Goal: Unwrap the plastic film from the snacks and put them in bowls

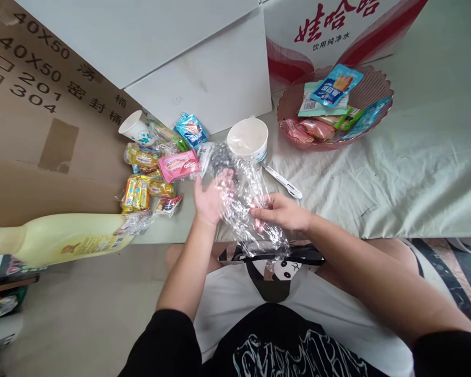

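A clear plastic bag (245,193), crinkled and shiny, stretches between my hands over the table's front edge. My right hand (284,211) pinches its side between thumb and fingers. My left hand (214,196) is open, palm up, its fingertips covered by the film; whether they are inside the bag or behind it I cannot tell. A dark patch (222,155) shows at the bag's far end. Just beyond are a white paper bowl (247,137) and a white utility knife (282,180). Left of my left hand lies a pink snack pack (179,165).
Several wrapped snacks (141,175), a blue packet (191,130) and a tipped paper cup (136,127) crowd the left. A yellow bottle (74,235) lies by the brown carton (58,141). White boxes (204,78) stand behind; a pink fluted bowl (380,86) holds snack packets.
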Tool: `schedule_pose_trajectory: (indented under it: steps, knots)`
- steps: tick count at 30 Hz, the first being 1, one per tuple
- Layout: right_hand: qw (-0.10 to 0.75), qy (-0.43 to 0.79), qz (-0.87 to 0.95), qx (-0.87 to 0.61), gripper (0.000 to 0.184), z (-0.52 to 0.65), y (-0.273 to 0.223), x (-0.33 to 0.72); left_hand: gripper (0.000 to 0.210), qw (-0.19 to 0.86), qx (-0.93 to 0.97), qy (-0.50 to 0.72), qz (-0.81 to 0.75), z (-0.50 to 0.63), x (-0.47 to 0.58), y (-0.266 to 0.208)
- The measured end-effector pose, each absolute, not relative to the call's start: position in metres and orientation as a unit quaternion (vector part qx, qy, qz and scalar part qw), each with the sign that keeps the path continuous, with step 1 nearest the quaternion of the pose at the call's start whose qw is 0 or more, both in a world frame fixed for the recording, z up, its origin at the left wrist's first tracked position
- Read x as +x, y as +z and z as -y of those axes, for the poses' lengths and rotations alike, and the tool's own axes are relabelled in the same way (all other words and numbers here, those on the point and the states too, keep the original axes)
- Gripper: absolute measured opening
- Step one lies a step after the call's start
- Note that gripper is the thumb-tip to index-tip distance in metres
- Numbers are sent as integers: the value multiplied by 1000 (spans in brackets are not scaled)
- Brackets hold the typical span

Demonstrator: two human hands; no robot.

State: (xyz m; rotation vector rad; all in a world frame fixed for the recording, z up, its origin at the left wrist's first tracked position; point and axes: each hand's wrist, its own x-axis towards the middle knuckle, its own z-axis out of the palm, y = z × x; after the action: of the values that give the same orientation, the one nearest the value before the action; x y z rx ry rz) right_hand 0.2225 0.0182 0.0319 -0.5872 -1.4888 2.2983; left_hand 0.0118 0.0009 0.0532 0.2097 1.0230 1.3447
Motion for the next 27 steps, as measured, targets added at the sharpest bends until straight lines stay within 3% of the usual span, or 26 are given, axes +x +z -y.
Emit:
schedule_pose_trajectory:
  steps: [2,4,7,11,15,18,21,27]
  knots:
    - [211,773,546,-245,34,-21,31,224,87,692,86,544,-468,16,20,40]
    - [228,718,598,-276,30,-21,29,224,93,711,115,510,-470,31,25,33]
    - [212,649,670,-292,28,-18,25,224,67,707,185,470,-495,40,28,34]
    - [200,668,648,-306,29,-15,25,223,33,644,266,408,-590,33,21,43]
    - [190,718,586,-326,27,-16,28,227,34,622,326,389,-596,34,13,54]
    - [230,758,561,-238,32,-15,30,230,26,603,369,415,-572,49,13,71]
    - [251,773,557,-171,20,-14,29,230,14,572,486,365,-551,67,18,92]
    - [306,816,474,-129,29,-14,24,232,21,527,624,301,-492,66,28,104]
